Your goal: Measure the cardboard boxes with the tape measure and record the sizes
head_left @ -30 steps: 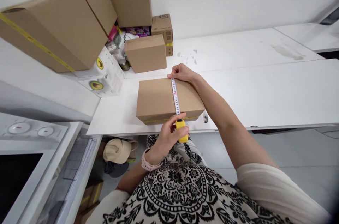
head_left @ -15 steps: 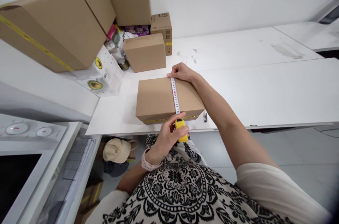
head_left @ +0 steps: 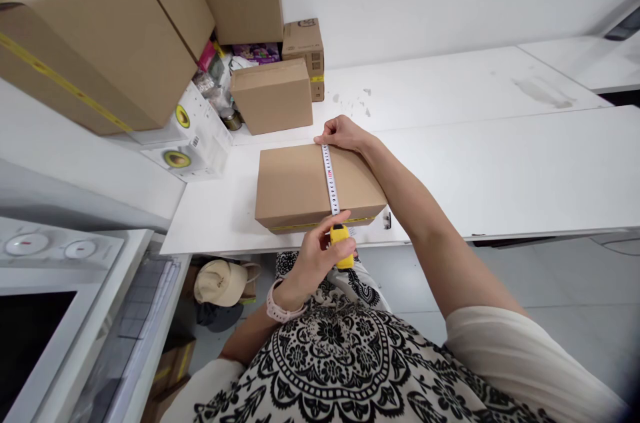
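Note:
A closed cardboard box [head_left: 295, 180] lies on the white table [head_left: 215, 216] in front of me, with yellow tape along its near side. Across its top runs the white blade of a tape measure [head_left: 342, 246], from the far edge to the near edge. My left hand [head_left: 320, 250] is wrapped round the yellow case, just off the box's near side, its index finger by the blade. At the far edge, my right hand [head_left: 343, 133] pinches the blade's end, the fingertips partly hiding it.
Several cardboard boxes [head_left: 273, 100] stand at the back left, with large taped ones [head_left: 100, 43] stacked on white boxes with avocado pictures [head_left: 200, 136]. A white appliance with knobs [head_left: 55, 250] is at the lower left. Below the table lies a beige cap [head_left: 220, 282].
Both hands keep their hold on the tape measure, and the box stays put. Only the camera's view has shifted very slightly.

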Tool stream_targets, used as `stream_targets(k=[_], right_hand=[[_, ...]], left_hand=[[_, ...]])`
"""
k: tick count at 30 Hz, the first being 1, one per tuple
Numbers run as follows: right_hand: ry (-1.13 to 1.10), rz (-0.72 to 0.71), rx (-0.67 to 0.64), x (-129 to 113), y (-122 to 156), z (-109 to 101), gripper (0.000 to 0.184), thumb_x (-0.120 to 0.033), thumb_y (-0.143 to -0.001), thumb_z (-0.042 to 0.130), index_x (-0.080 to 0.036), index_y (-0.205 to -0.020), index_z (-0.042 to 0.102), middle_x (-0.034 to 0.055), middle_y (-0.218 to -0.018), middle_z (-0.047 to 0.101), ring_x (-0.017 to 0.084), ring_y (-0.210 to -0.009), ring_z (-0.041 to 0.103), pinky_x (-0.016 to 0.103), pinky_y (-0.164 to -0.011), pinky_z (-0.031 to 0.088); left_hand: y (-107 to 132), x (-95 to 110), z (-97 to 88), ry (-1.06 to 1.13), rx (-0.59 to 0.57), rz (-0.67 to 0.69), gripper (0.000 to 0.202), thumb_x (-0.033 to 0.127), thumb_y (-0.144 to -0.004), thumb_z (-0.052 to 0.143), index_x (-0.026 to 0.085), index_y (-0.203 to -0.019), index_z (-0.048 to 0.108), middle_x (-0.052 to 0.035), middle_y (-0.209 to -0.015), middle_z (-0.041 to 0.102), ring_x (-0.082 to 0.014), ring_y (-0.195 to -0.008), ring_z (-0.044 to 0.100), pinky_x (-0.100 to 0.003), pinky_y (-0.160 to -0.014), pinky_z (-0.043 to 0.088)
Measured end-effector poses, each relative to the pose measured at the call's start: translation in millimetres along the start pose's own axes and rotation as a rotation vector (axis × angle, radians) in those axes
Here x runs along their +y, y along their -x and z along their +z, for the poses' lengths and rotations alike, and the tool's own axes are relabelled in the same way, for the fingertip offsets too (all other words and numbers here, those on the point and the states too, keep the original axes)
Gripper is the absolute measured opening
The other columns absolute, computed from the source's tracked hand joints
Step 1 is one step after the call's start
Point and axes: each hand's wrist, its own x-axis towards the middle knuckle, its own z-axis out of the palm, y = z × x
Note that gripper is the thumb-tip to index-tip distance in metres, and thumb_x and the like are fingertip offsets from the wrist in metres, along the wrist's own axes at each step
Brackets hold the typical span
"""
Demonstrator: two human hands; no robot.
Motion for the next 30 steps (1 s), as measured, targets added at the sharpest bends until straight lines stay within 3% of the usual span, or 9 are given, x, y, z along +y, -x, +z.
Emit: stream_targets(k=[30], right_hand=[[-0.003,-0.017,-0.009,-0.2,0.5,0.4,0.040,-0.033,-0.076,0.084,-0.018,-0.061,0.050,-0.0045,-0.059,0.047,0.010,-0.060,0.040,0.027,-0.058,0.030]], left_hand=[[0.1,-1.2,-0.3,-0.014,0.002,0.007,0.069,0.052,-0.079,0.079,0.025,-0.140,0.062,-0.0010,-0.089,0.064,-0.0199,-0.078,0.072,-0.037,-0.075,0.064]])
